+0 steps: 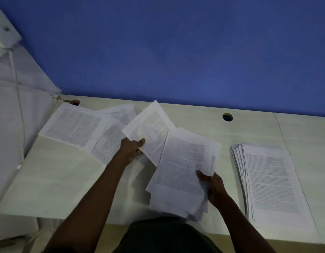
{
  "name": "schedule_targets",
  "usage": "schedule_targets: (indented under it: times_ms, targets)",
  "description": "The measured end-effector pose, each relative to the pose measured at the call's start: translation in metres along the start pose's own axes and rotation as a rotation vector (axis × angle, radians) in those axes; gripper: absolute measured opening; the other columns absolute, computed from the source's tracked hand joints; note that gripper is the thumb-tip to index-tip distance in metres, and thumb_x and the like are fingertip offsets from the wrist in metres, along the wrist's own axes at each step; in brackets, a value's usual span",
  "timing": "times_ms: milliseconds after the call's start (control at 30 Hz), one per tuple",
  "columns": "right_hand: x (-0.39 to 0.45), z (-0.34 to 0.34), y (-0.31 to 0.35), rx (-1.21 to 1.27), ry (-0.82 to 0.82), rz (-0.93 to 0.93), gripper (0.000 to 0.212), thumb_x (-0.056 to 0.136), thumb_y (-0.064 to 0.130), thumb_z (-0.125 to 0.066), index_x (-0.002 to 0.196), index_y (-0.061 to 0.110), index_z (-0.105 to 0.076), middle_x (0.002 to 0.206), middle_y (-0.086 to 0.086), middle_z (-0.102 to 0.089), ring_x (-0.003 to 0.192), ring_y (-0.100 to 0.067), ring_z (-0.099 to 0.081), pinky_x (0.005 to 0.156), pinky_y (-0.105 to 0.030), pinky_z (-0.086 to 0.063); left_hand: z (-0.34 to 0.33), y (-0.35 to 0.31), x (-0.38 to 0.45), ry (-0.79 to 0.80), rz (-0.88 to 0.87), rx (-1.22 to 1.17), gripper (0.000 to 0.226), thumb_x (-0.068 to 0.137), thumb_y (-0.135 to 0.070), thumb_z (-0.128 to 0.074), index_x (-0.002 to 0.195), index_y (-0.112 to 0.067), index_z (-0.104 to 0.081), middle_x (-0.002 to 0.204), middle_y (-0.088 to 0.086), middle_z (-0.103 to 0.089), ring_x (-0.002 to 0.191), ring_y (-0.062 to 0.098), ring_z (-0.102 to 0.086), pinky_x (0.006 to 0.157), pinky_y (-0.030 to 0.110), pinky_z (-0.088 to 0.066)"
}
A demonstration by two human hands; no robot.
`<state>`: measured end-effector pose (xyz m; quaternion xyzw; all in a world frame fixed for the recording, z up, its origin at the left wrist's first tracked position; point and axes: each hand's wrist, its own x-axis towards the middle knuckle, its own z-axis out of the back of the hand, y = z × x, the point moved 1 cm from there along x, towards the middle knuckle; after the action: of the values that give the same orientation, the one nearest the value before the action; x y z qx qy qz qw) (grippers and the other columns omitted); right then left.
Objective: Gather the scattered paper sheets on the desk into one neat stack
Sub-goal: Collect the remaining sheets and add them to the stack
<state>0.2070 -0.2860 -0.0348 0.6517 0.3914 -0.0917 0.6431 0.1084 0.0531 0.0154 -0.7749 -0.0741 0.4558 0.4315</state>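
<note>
My left hand grips the lower corner of a single printed sheet, lifted and tilted above the desk. My right hand holds a loose bundle of printed sheets by its right edge; the single sheet's lower edge lies under the bundle's top page. A fanned stack of sheets lies flat on the desk at the right. Two or three scattered sheets lie overlapping at the back left of the desk.
A blue wall rises directly behind the desk. Two round cable holes sit near the desk's back edge. A white panel with a hanging cord stands at the left. The desk's front edge runs close to my body.
</note>
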Motion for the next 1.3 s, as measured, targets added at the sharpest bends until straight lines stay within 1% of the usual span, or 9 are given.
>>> schedule_targets:
  times_ms: [200,400,567,633,700,800,1033,1133,1300]
  targets:
    - [0.012,-0.013,0.026,0.017,0.129,0.071,0.058,0.08,0.021,-0.087,0.131,0.002,-0.066,0.128,-0.02,-0.071,0.118,-0.042,-0.068,0.101,-0.061,-0.054,0.032,-0.035,0.002,0.307,0.295,0.591,0.042,0.088,-0.006,-0.074,0.128,0.001,-0.063,0.122,0.019,-0.071,0.11,0.031,-0.07,0.093,0.045,-0.059]
    - [0.023,-0.054,0.027,-0.089,0.118,0.043,0.039,0.085,0.017,-0.084,0.121,0.005,-0.074,0.118,-0.018,-0.076,0.117,-0.045,-0.068,0.104,-0.06,-0.054,0.013,-0.004,-0.01,0.303,0.204,0.344,0.055,0.101,-0.052,-0.048,0.138,-0.014,-0.06,0.133,0.014,-0.067,0.125,0.034,-0.062,0.11,0.052,-0.045]
    - [0.023,-0.053,0.026,-0.112,0.276,0.023,0.043,0.094,0.021,-0.074,0.134,0.009,-0.066,0.128,-0.015,-0.072,0.121,-0.038,-0.068,0.106,-0.056,-0.054,0.037,0.032,0.033,0.16,0.131,0.178,0.106,0.066,-0.095,-0.055,0.153,-0.037,-0.039,0.154,0.005,-0.049,0.131,0.031,-0.057,0.109,0.056,-0.046]
    - [0.021,-0.058,0.032,-0.134,0.279,0.047,0.047,0.088,0.019,-0.079,0.132,0.009,-0.066,0.126,-0.014,-0.073,0.121,-0.038,-0.068,0.104,-0.054,-0.055,0.019,0.024,0.003,0.206,0.011,0.226,0.086,0.076,-0.075,-0.07,0.145,-0.027,-0.052,0.144,0.006,-0.059,0.128,0.028,-0.06,0.109,0.053,-0.046]
    - [0.021,-0.066,0.04,-0.164,0.361,0.027,0.055,0.085,0.021,-0.085,0.134,0.009,-0.065,0.13,-0.015,-0.071,0.122,-0.038,-0.067,0.106,-0.054,-0.054,-0.001,0.017,-0.026,0.354,-0.033,0.43,0.058,0.082,-0.028,-0.084,0.135,-0.017,-0.062,0.129,0.005,-0.07,0.121,0.026,-0.065,0.103,0.044,-0.053]
    - [0.022,-0.065,0.048,-0.238,0.462,-0.032,0.057,0.086,0.023,-0.086,0.138,0.014,-0.064,0.135,-0.013,-0.069,0.125,-0.035,-0.065,0.105,-0.056,-0.054,0.003,0.014,-0.022,0.538,0.04,0.442,0.058,0.08,0.005,-0.08,0.131,-0.014,-0.063,0.126,0.007,-0.071,0.119,0.026,-0.066,0.096,0.039,-0.057]
    - [0.019,-0.072,0.042,-0.284,0.334,-0.099,0.073,0.069,0.03,-0.098,0.133,0.013,-0.067,0.123,-0.009,-0.075,0.117,-0.033,-0.07,0.101,-0.053,-0.057,0.002,0.032,-0.01,0.239,0.082,0.141,0.062,0.077,-0.021,-0.085,0.133,-0.005,-0.063,0.128,0.017,-0.069,0.117,0.035,-0.066,0.104,0.055,-0.05]
    - [0.012,-0.055,0.025,-0.036,0.237,-0.179,0.068,0.077,0.029,-0.092,0.136,0.012,-0.064,0.126,-0.013,-0.074,0.118,-0.038,-0.069,0.096,-0.052,-0.06,0.016,0.042,0.001,0.044,0.062,-0.164,0.053,0.084,-0.021,-0.08,0.132,-0.005,-0.064,0.127,0.019,-0.068,0.114,0.038,-0.067,0.098,0.061,-0.052]
    - [0.001,-0.064,0.007,0.103,0.289,-0.105,0.056,0.087,0.014,-0.082,0.139,0.011,-0.061,0.134,-0.018,-0.069,0.122,-0.038,-0.067,0.096,-0.055,-0.058,-0.01,0.078,-0.016,0.104,0.123,-0.338,0.041,0.096,-0.023,-0.067,0.133,-0.006,-0.061,0.128,0.019,-0.068,0.114,0.039,-0.066,0.092,0.059,-0.056]
